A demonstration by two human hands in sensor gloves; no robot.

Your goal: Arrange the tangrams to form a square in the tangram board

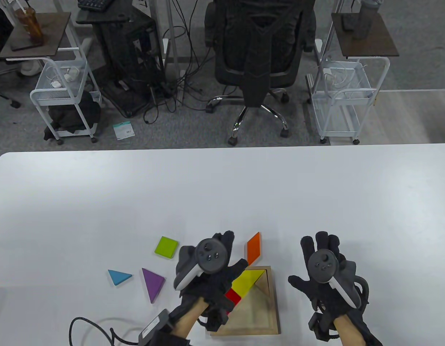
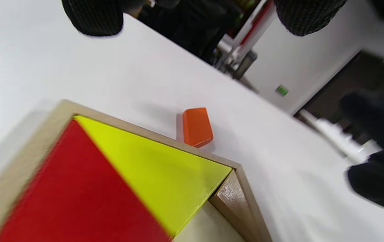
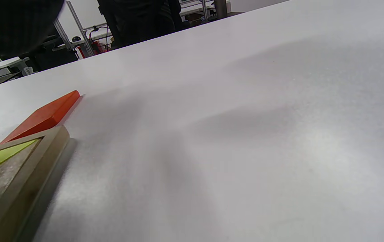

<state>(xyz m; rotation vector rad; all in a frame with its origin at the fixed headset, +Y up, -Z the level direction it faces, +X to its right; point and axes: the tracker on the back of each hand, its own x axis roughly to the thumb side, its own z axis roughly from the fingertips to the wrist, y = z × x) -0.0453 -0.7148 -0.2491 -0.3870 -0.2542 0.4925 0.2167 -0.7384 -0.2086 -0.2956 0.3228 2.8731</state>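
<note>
While you are working at the near edge of the table (image 1: 316, 187), the board (image 1: 271, 317) is lying closest to you, between your two hands, and it is holding only two pieces: the red triangle (image 2: 71, 201) and the yellow triangle (image 2: 151, 174), sitting edge to edge and filling its far-left part, with the rest of the tray bare. Your left hand (image 1: 208, 274) is hovering over the board's left side, fingers spread and loosely extended, gripping nothing as far as the views are showing; whether its fingertips are touching the red piece I cannot tell. Your right hand (image 1: 325, 270) is hanging just right of the board, fingers splayed wide and holding nothing. By my judgement you are under halfway, with five pieces waiting outside: the purple triangle (image 1: 153, 283) and blue triangle (image 1: 118, 277) are lying to the left, the green square (image 1: 166, 247) a little farther, and I am seeing no other loose piece. The orange parallelogram (image 1: 253, 247) is resting just beyond the board's far edge, its long axis running away from you and leaning slightly right, the far tip pointing toward the table's middle. The yellow triangle's long edge is lying along the board's far rim.
</note>
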